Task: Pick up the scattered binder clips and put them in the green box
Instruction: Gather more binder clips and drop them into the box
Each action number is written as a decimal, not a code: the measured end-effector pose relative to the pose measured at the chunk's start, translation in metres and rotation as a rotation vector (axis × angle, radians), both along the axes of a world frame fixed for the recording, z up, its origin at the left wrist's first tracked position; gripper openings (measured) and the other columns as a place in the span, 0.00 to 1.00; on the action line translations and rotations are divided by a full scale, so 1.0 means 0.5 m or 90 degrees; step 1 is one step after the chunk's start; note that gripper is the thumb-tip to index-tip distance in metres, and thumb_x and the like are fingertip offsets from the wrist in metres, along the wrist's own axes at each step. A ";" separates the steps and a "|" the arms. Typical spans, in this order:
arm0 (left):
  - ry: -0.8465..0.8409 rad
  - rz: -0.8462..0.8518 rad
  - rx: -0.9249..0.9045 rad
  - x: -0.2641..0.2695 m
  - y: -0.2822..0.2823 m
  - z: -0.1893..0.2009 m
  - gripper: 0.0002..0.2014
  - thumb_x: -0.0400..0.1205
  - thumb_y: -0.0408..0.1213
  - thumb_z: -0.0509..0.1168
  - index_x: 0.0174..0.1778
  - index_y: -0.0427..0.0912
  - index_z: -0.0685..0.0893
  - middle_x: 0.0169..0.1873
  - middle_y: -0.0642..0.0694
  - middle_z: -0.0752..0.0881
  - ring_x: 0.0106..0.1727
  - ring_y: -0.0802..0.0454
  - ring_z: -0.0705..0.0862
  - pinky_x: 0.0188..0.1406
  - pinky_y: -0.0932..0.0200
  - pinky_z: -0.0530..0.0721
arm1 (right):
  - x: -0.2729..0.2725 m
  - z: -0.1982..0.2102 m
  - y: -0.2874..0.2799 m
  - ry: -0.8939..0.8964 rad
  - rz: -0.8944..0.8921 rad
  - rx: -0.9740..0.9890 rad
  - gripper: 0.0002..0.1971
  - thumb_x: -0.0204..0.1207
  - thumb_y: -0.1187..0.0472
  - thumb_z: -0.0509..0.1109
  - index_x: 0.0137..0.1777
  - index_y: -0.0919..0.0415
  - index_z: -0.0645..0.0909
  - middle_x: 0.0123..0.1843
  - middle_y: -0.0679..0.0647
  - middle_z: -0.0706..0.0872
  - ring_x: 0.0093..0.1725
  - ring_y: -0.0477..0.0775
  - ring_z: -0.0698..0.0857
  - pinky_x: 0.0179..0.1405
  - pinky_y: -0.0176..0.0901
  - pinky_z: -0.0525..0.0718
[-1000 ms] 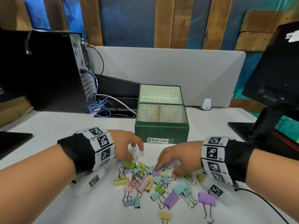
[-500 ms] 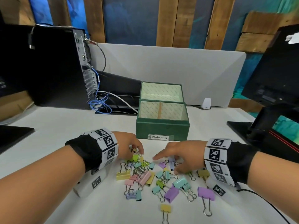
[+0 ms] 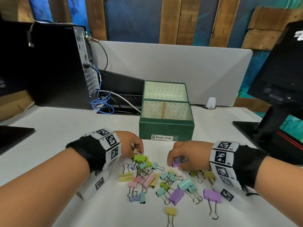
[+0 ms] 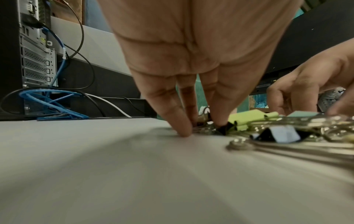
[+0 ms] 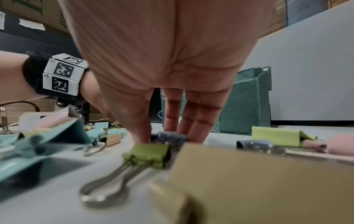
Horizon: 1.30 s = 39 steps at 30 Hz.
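Binder clips [image 3: 157, 179] lie scattered on the white table [image 3: 49, 128] just before the green box [image 3: 166, 131]. Left hand [image 3: 131, 143] pinches a small clip at the pile's edge; right hand [image 3: 185, 154] pinches purple ones. Left wrist view: fingertips [image 4: 184, 130] closed on metal loops. Right wrist view: fingers [image 5: 195, 121] closed round a grey-blue clip [image 5: 171, 135].

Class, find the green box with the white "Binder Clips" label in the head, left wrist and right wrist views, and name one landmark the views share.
Head: green box with the white label stands at centre, beyond both hands.
Left wrist: only a green sliver shows between the fingers, probably the box.
Right wrist: right of centre, behind the fingers.
Shared landmark: the grey divider panel.
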<state>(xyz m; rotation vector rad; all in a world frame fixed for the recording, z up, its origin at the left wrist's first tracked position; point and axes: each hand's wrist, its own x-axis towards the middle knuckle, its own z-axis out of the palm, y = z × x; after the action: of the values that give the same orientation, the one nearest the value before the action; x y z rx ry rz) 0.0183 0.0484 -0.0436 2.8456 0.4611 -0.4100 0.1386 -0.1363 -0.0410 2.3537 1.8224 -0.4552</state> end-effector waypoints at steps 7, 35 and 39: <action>-0.037 0.025 0.041 0.004 0.003 -0.012 0.09 0.78 0.40 0.68 0.53 0.52 0.81 0.46 0.56 0.76 0.46 0.57 0.76 0.32 0.73 0.69 | 0.001 -0.003 0.001 0.000 -0.019 0.005 0.13 0.76 0.59 0.68 0.59 0.46 0.78 0.60 0.49 0.78 0.52 0.47 0.76 0.56 0.42 0.80; -0.225 -0.005 0.001 0.006 0.012 -0.010 0.17 0.76 0.36 0.70 0.29 0.59 0.72 0.34 0.60 0.76 0.39 0.56 0.77 0.38 0.70 0.74 | 0.063 0.033 0.019 0.064 -0.150 0.089 0.07 0.73 0.62 0.71 0.46 0.51 0.89 0.46 0.43 0.87 0.38 0.37 0.79 0.47 0.33 0.81; -0.258 -0.002 -0.013 0.004 0.011 -0.006 0.17 0.76 0.36 0.70 0.30 0.60 0.72 0.41 0.53 0.80 0.43 0.54 0.79 0.46 0.63 0.79 | 0.093 0.107 0.045 0.103 -0.218 0.310 0.05 0.74 0.59 0.72 0.47 0.51 0.88 0.44 0.42 0.86 0.45 0.41 0.83 0.52 0.35 0.80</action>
<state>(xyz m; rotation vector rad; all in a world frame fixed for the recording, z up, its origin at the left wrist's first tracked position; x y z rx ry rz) 0.0204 0.0536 -0.0465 2.8050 0.3663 0.1629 0.1850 -0.1139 0.0126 3.0664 1.7525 -0.2600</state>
